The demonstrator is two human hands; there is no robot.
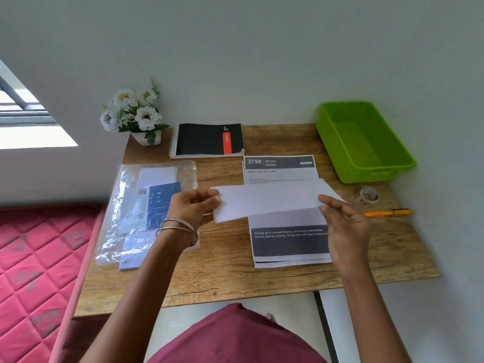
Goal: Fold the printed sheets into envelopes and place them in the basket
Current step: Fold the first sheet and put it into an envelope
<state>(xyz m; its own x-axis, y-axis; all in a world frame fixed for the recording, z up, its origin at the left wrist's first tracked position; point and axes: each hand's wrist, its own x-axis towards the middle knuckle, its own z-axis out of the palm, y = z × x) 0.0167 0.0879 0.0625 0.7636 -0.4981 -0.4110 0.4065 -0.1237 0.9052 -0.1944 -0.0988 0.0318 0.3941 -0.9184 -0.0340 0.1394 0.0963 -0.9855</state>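
**First sheet folded, basket still empty**

From my remote seat, reading left to right: a plastic sleeve [146,205] of envelopes, as I take them to be, lies left of centre, seemingly untouched. My left hand [192,209] pinches the left end of a folded sheet [267,201], fingers closed on it. The sheet hangs mid-frame, above the printed stack [285,239] on the table [222,268]. My right hand [345,226] nips its right end between thumb and fingers. The green basket [364,142], upper right, holds nothing. I judge the job barely begun: no envelope filled yet, several sheets left
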